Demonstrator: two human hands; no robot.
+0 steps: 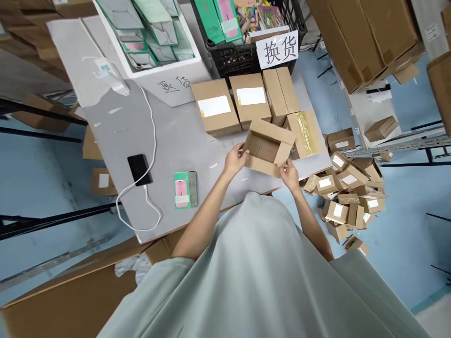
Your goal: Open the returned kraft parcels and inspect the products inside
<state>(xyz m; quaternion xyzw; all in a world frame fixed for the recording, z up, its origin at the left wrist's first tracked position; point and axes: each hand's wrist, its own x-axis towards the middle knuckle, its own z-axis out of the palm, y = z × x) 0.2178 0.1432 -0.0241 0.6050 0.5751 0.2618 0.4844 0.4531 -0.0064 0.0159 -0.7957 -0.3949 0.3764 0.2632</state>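
Observation:
An open, empty cardboard box (262, 146) is held over the table's front edge, its opening facing up towards me. My left hand (235, 159) grips its left side, fingers closed on the wall. At the lower right corner, my right hand (289, 174) pinches the box's edge. Behind it stand closed cardboard boxes (215, 107) with white labels, and a box with shiny yellow tape (306, 134) is just to the right. A green and pink package (182, 190) lies on the grey table (169, 141), left of my left arm.
A black phone (139, 169) with a white cable lies at the left. A white bin (169, 80) of green packages and a black crate (239, 58) stand at the back. Small boxes (348, 179) are piled on the right; a large carton (70, 291) is lower left.

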